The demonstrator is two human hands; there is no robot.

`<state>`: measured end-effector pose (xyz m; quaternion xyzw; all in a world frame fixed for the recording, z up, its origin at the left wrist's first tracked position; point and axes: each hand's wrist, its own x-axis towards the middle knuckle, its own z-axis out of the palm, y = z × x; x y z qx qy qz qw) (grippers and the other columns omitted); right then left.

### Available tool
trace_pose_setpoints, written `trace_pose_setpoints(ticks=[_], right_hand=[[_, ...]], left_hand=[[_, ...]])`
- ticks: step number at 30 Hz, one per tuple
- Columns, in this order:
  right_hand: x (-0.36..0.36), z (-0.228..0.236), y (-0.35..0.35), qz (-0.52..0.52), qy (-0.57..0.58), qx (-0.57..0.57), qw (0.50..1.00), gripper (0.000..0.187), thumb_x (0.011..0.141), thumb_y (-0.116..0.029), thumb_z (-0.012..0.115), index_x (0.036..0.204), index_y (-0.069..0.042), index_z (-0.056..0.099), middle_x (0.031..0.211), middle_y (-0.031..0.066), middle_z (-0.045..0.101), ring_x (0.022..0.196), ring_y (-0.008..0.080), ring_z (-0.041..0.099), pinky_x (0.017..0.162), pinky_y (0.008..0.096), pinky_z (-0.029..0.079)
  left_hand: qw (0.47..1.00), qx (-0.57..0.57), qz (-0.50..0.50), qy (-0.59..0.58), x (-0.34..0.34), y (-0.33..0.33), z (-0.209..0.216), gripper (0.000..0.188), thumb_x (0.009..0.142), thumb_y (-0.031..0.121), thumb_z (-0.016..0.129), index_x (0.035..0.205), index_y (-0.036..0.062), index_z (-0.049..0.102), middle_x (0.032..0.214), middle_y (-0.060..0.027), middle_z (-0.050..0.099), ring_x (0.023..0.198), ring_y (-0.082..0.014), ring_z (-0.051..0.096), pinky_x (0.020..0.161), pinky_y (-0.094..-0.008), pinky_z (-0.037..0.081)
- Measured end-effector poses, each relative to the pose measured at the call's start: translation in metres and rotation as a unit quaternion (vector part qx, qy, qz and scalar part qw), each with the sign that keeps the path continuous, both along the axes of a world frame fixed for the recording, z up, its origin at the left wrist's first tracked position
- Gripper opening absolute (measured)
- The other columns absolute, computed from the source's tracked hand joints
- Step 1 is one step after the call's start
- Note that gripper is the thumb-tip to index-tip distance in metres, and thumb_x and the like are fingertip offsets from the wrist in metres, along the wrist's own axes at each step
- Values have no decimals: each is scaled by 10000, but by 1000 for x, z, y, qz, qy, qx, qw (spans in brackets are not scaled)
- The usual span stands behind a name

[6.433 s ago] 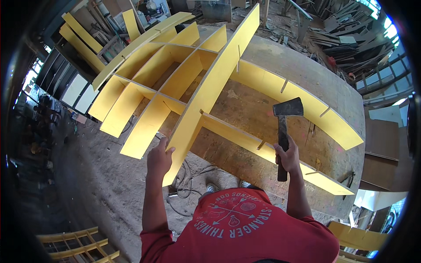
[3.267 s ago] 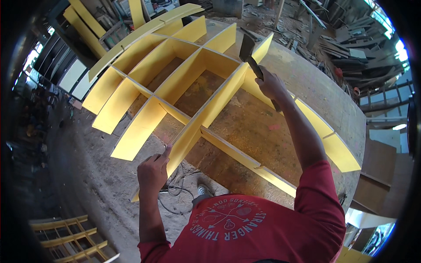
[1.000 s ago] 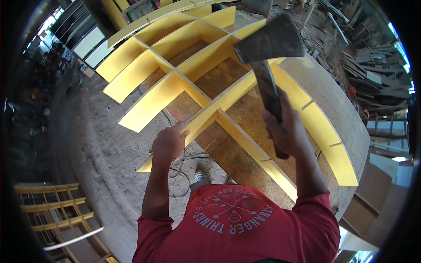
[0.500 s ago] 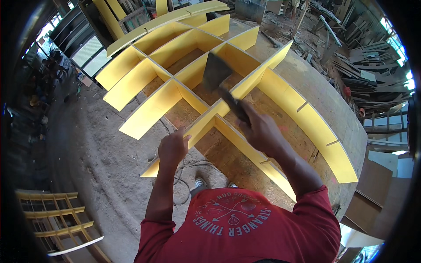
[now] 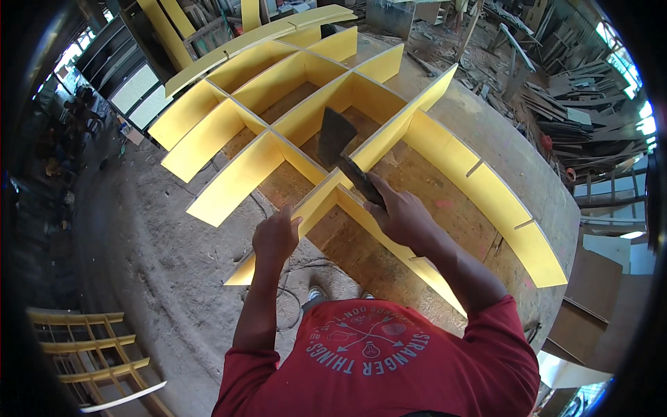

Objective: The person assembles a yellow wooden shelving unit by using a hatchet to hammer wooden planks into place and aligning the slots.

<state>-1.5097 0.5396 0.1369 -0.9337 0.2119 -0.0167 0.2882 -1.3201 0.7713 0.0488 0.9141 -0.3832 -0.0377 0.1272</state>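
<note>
The right hand [image 5: 401, 215] is closed around the handle [image 5: 361, 182] of the axe [image 5: 338, 135], its forearm [image 5: 458, 266] stretched forward and leftward; the axe passes over the long yellow board [image 5: 392, 139] on the table [image 5: 511, 142] (touching or not, I cannot tell). The left hand [image 5: 276, 238] grips this board near its closer end.

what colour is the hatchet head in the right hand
The hatchet head is dark grey, best seen in the head view.

Dusty grey floor [image 5: 156, 240], wood scraps [image 5: 566, 108] heaped at right, bright openings [image 5: 647, 125] beyond them
</note>
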Motion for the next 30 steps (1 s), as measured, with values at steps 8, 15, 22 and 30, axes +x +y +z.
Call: trace_pose_setpoints(ticks=[8, 15, 22, 30], right_hand=[[-4, -61, 9, -9, 71, 15, 997, 588, 1048, -300, 618, 1567, -120, 411, 938, 287, 742, 887, 500, 729, 798, 591, 566], [-3, -18, 12, -13, -33, 29, 999, 528, 1063, -304, 603, 1532, -112, 455, 926, 288, 737, 863, 514, 719, 787, 595, 562], [-5, -45, 3, -80, -109, 15, 991, 517, 1068, -300, 594, 1532, -116, 459, 938, 289, 744, 859, 500, 732, 770, 591, 568], [-7, -22, -5, -18, -39, -20, 999, 592, 1048, -235, 595, 1593, -119, 396, 920, 281, 750, 852, 471, 748, 763, 597, 565]], left_hand=[[1000, 11, -4, 9, -4, -6, -2, 289, 1035, 343, 676, 1142, 82, 615, 870, -227, 764, 845, -463, 757, 772, -597, 585], [999, 27, 19, 9, -2, -6, -5, 295, 1026, 356, 687, 1140, 95, 613, 892, -227, 763, 852, -479, 749, 781, -593, 587], [1000, 18, 6, 20, 0, -10, -11, 282, 1022, 339, 694, 1103, 77, 628, 900, -240, 758, 882, -479, 748, 787, -592, 584], [1000, 8, 13, 0, -4, -10, -11, 255, 1017, 318, 703, 1054, 74, 639, 875, -255, 754, 869, -486, 745, 770, -610, 575]])
